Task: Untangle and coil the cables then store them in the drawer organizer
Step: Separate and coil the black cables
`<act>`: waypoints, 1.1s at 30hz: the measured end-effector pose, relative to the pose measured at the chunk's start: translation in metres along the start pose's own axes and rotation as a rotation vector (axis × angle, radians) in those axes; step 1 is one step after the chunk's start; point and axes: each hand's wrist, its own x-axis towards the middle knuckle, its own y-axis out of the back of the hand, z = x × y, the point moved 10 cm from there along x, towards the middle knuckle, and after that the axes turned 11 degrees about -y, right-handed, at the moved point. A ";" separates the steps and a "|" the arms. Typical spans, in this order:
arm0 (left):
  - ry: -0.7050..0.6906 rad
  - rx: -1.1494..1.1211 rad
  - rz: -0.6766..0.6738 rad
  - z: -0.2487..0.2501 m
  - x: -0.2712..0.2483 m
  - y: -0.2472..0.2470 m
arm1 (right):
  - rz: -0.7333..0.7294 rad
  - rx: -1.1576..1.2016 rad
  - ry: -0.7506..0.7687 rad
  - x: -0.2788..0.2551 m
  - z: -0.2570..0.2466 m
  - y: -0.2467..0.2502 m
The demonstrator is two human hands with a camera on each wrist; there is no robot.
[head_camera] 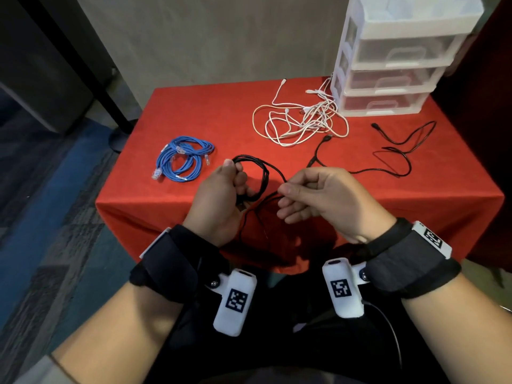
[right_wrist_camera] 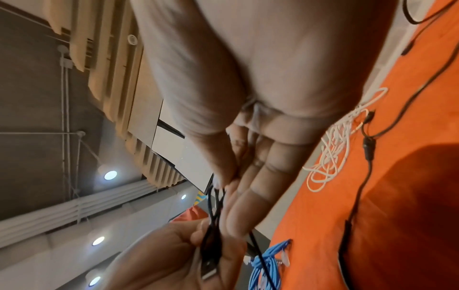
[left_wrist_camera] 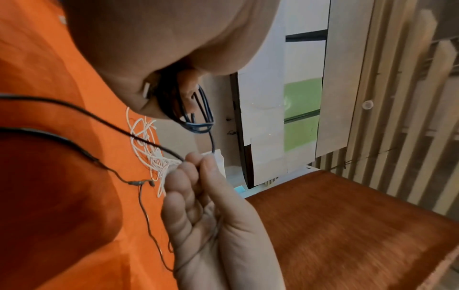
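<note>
Black cable [head_camera: 260,178] held above the near worktop [head_camera: 194,112] edge: left hand [head_camera: 221,195] grips the coil, right hand [head_camera: 313,195] fingers pinch the trailing strand. Light, limp, springy; hold the loops together.

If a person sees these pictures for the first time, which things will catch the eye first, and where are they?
First, the two hands at the near table edge: the left hand grips a half-wound black cable, and the right hand pinches its loose strand. Behind them on the red tablecloth lie a coiled blue cable at the left and a tangled white cable before the clear drawer organizer at the far right.
</note>
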 end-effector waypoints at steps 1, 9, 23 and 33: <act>0.008 -0.001 0.003 -0.004 0.000 0.000 | 0.015 0.040 0.011 0.000 0.001 0.001; 0.271 -0.054 0.036 -0.033 -0.013 -0.005 | 0.098 0.175 0.154 -0.001 0.002 -0.001; -0.290 0.386 -0.072 0.018 -0.011 -0.014 | -0.003 0.143 0.118 -0.007 0.006 -0.015; 0.034 -0.005 -0.417 0.001 -0.024 -0.039 | -0.283 0.231 -0.092 -0.012 0.009 -0.023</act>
